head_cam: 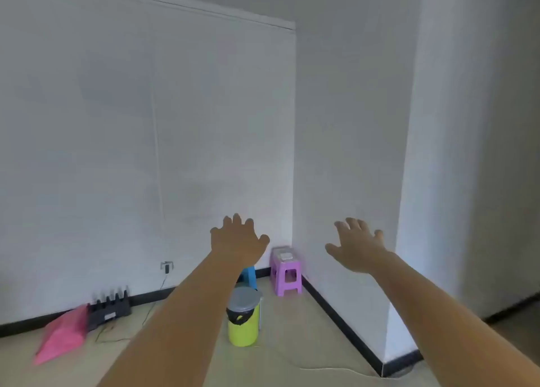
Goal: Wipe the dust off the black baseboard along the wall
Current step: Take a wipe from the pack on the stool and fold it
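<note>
My bare left hand (pixel 238 240) and right hand (pixel 358 248) show plain skin against the matt, painted-looking white wall (pixel 117 153). The black baseboard (pixel 339 313) looks smooth, with a faint sheen. The purple stool (pixel 285 272) and the lime bin (pixel 244 326) look like smooth plastic, its grey lid (pixel 244 298) duller. The pink bag (pixel 62 332) seems thin, soft plastic. The beige floor (pixel 292 343) looks matt

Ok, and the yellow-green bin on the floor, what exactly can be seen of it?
The yellow-green bin is a round plastic bucket that stands upright on the beige floor, out from both walls. A black liner folds over its rim under a grey lid. The left forearm crosses just in front of it; nothing visibly touches it.
</note>
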`<state>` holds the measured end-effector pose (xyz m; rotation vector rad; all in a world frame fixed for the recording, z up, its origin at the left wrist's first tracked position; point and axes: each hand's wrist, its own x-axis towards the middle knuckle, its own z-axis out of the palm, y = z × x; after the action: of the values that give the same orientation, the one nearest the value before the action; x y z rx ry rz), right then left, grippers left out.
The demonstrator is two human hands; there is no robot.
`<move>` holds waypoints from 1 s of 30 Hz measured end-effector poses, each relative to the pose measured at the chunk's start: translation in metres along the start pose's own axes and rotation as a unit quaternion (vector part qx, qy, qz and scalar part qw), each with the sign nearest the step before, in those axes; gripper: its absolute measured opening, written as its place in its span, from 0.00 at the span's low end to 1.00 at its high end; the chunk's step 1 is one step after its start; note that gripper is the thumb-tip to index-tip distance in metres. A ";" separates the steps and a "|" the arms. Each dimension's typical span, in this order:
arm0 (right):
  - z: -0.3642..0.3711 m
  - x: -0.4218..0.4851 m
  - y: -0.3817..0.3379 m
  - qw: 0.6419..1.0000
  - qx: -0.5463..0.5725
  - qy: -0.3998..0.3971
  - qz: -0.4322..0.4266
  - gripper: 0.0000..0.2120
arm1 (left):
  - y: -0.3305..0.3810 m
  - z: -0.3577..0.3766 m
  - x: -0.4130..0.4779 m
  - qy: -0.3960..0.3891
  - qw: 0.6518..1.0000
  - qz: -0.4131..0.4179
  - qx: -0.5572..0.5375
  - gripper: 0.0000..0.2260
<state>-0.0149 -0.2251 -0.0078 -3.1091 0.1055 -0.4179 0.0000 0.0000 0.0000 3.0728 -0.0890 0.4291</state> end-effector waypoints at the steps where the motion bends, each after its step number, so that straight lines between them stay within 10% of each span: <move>1: 0.002 0.005 -0.002 1.000 -0.002 0.002 0.002 0.29 | -0.002 0.002 0.005 -0.006 1.000 0.001 0.007 0.26; 30: 0.233 0.438 0.060 0.997 -0.011 -0.062 -0.033 0.28 | 0.085 0.252 0.448 -0.046 0.992 0.018 -0.114 0.22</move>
<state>0.4639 -0.3161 -0.1182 -3.1563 0.0074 -0.2254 0.4939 -0.1191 -0.1165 2.8684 -0.1818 0.2590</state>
